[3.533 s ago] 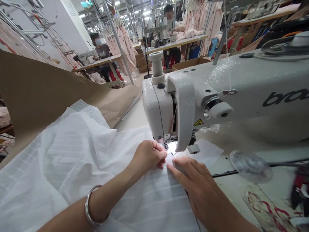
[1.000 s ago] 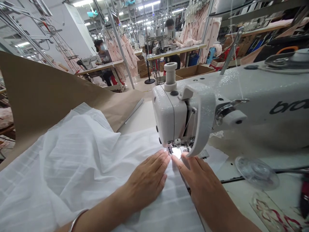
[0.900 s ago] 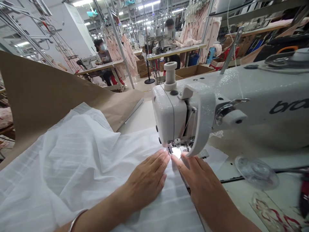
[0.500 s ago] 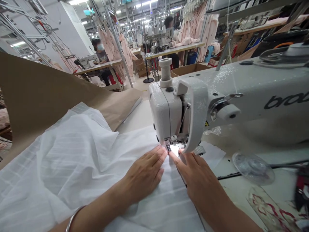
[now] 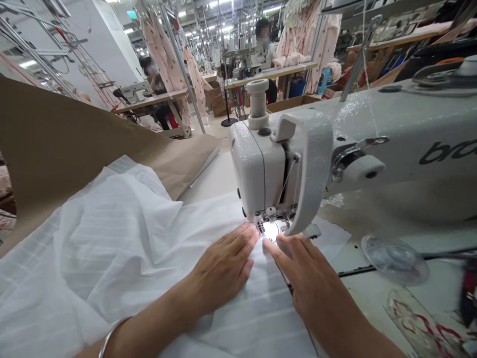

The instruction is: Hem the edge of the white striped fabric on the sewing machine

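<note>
White sheer fabric with woven stripes (image 5: 122,238) spreads over the sewing table and runs under the presser foot (image 5: 261,227) of a white sewing machine (image 5: 249,169). My left hand (image 5: 225,263) lies flat on the cloth, fingers together and stretched out, their tips just left of the foot. On the other side, my right hand (image 5: 307,271) rests by the fabric's right edge. Its index finger points at the foot, and its other fingertips lie below the curved white lever. A lamp lights the needle area; the needle itself is hard to make out.
Brown paper (image 5: 74,134) rises behind the cloth at left. Right of my right hand lie a clear plastic disc (image 5: 395,261) and a clear piece with red flower outlines (image 5: 417,318). Two people sit at machines farther back, among hanging pink garments (image 5: 160,54).
My right hand has drawn back slightly, and its index fingertip sits a little farther from the presser foot. My left hand stays nearly in place. The view has shifted a little.
</note>
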Motion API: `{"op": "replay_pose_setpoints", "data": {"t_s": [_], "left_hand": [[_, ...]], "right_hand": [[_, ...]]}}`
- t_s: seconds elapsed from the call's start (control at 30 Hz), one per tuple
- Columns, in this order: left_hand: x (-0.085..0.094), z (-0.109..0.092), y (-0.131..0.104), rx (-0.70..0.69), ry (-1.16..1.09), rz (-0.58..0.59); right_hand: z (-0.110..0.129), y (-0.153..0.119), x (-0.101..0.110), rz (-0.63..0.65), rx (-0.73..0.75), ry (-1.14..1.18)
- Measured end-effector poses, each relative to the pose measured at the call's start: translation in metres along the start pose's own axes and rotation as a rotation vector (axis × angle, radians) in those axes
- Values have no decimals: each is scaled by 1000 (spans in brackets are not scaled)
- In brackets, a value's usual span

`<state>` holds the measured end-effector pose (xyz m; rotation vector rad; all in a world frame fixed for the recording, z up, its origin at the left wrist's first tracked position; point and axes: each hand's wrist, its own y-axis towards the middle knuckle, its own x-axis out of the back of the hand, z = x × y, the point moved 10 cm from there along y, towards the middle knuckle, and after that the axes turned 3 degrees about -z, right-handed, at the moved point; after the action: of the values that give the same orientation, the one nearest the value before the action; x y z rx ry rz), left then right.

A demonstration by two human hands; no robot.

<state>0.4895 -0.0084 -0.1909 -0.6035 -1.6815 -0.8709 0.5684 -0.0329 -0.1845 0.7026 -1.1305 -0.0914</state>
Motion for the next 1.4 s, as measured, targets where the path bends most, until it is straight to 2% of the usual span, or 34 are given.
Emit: {"op": "replay_pose_setpoints", "data": {"t_s": [0.17,0.57,0.8,1.4], "left_hand": [[-2,2,-1,19,-7,12],[-3,4,0,40,-11,29],[-1,5,-1,20,-14,-14],[-1,1,0,5,40,-29]], "right_hand": [[4,1,1,-10,50,-36],[2,-1,-3,-2,19,18],[2,0,-3,-10,28,33],[6,0,2,-54,94,-30]]}}
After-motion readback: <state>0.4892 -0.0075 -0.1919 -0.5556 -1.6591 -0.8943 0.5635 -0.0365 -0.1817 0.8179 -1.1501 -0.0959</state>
